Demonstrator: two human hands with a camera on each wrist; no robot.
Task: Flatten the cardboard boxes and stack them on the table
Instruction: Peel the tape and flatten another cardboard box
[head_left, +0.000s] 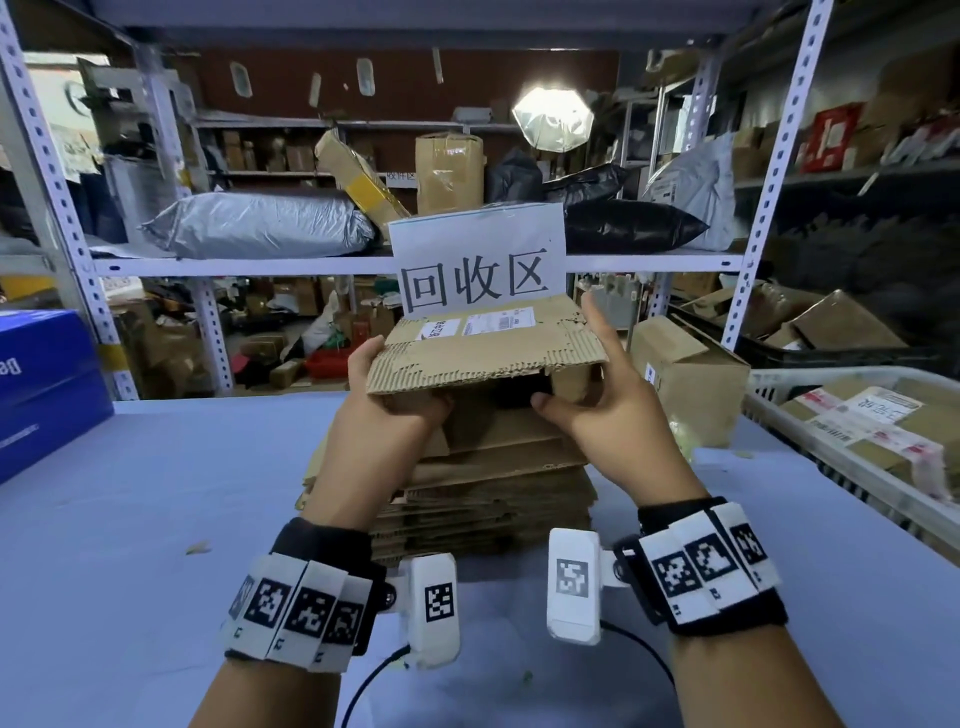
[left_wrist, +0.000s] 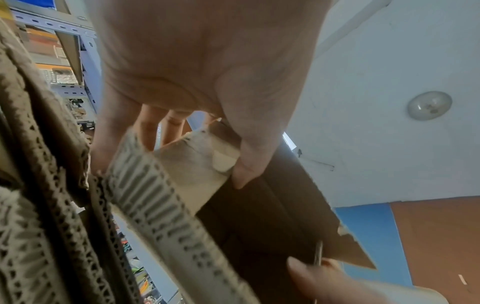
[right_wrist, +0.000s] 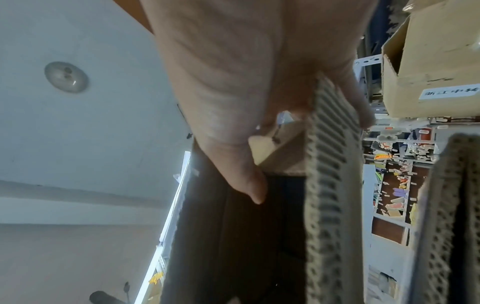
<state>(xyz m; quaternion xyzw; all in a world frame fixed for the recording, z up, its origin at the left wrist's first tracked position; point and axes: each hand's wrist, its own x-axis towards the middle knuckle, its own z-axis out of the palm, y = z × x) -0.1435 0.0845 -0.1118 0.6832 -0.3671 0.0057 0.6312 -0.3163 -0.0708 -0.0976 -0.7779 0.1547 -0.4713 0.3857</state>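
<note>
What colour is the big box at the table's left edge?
Blue, with white lettering; the blue box shows best in the head view.

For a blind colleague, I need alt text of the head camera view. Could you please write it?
Two hands, the left hand and the right hand, hold a small cardboard box with shipping labels above a stack of flattened cardboard on a pale table. Behind it stands a white sign with Chinese characters, before cluttered metal shelves.
</note>
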